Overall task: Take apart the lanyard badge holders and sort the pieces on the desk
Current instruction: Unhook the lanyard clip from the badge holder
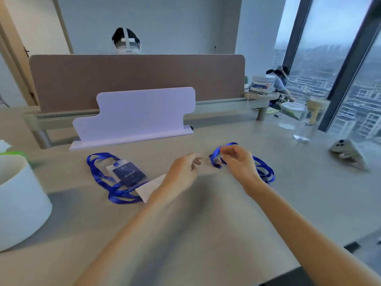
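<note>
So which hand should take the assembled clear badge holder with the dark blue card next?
Probably left hand: the badge holder lies on its side; the right hand pinches the other blue lanyard.

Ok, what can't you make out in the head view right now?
Head view only:
- Left hand: fingertips motion-blurred; whether they hold anything is unclear.
- Clip on the lanyard the right hand pinches: tiny, partly behind the fingers.
- White card: one end hidden under the left wrist.
- Badge card print: too small.
- White tub: cut by left edge.
</note>
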The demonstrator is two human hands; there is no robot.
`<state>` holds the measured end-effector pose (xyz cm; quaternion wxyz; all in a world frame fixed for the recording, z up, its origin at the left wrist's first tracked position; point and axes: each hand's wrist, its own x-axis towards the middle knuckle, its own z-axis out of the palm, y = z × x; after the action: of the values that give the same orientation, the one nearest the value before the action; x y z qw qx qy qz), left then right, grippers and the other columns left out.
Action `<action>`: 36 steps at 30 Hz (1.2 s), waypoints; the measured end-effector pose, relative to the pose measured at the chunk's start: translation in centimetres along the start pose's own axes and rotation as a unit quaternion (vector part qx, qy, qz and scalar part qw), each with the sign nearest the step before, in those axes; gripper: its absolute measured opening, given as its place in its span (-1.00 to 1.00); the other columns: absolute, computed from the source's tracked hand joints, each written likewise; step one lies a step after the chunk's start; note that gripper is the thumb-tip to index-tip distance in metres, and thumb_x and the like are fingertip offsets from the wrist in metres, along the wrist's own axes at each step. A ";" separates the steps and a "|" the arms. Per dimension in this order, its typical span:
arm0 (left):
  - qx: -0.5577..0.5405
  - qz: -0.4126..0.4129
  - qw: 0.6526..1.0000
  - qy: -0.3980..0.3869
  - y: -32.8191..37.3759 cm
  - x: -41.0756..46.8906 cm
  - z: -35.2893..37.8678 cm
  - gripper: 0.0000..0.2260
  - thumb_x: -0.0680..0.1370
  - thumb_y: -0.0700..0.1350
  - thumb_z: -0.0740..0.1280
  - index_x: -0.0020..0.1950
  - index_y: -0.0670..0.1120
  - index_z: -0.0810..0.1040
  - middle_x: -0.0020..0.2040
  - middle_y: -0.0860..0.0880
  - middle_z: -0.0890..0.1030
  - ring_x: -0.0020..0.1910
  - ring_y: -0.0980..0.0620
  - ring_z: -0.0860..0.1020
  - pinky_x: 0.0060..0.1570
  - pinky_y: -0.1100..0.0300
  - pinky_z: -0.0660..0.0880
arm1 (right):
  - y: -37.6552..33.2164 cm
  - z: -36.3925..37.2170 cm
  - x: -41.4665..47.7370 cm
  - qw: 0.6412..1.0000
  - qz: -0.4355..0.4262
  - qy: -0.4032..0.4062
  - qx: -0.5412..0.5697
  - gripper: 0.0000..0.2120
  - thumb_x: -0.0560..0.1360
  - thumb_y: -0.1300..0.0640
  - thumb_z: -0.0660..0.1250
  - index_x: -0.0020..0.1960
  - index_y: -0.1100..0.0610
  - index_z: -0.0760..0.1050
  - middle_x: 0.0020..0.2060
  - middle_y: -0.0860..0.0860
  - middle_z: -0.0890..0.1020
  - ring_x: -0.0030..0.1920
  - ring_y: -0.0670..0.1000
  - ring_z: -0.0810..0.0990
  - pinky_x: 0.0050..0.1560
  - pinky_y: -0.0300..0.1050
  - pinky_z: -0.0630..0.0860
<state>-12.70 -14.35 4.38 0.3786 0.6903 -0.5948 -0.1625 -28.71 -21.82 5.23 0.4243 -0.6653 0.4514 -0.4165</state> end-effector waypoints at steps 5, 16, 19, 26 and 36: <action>0.097 -0.020 0.994 -0.033 0.1 2.7 3.9 -0.76 0.56 -0.23 0.22 0.20 -0.12 0.53 0.12 -0.18 0.58 0.14 -0.19 0.52 0.00 0.06 0.44 | 3.4 -2.9 0.1 0.992 -0.008 0.027 -0.119 -0.77 0.53 0.26 0.21 0.08 0.02 0.55 0.05 -0.03 0.62 -0.07 -0.08 0.56 -0.21 -0.28 0.42; 0.164 -0.061 0.985 0.014 -0.5 8.2 8.6 -0.83 0.57 0.07 0.25 0.07 0.05 0.54 0.09 -0.02 0.53 0.14 -0.11 0.46 0.09 -0.02 0.44 | 8.6 -3.8 4.4 0.906 -0.141 -0.046 -0.396 -0.67 0.59 -0.01 0.17 0.34 -0.09 0.42 0.24 -0.11 0.50 0.24 0.04 0.39 0.17 0.03 0.30; 0.122 -0.078 0.989 0.003 -0.7 9.1 8.8 -0.86 0.59 0.00 0.22 -0.09 0.00 0.52 -0.05 -0.04 0.57 -0.05 -0.12 0.54 -0.06 0.01 0.49 | 10.0 -4.8 6.5 0.903 -0.138 -0.037 -0.406 -0.68 0.59 0.03 0.17 0.32 -0.09 0.45 0.21 -0.11 0.53 0.21 0.05 0.40 0.15 0.01 0.30; -0.122 -0.110 0.986 0.012 -1.2 11.1 8.1 -0.80 0.62 -0.25 0.14 -0.09 -0.02 0.49 -0.15 0.09 0.63 -0.18 0.04 0.55 -0.04 0.14 0.50 | 10.4 -6.3 10.6 0.894 -0.128 -0.015 -0.428 -0.62 0.50 -0.12 0.27 0.27 -0.05 0.49 0.18 -0.07 0.56 0.22 0.06 0.44 0.16 0.02 0.32; -0.368 -0.040 0.929 -0.022 2.6 8.1 2.8 -0.76 0.66 -0.08 0.15 -0.06 -0.08 0.58 -0.37 0.07 0.37 -0.46 0.10 0.30 -0.28 0.17 0.29 | 5.9 -4.0 8.7 0.930 -0.168 0.040 -0.324 -0.43 0.47 -0.14 0.37 0.41 -0.02 0.33 0.25 -0.04 0.49 -0.08 0.11 0.60 -0.17 -0.04 0.53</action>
<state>-14.47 -22.89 6.27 0.5859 0.5224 -0.4733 -0.3998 -31.80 -32.21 2.29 0.0912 -0.8158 0.4596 -0.3392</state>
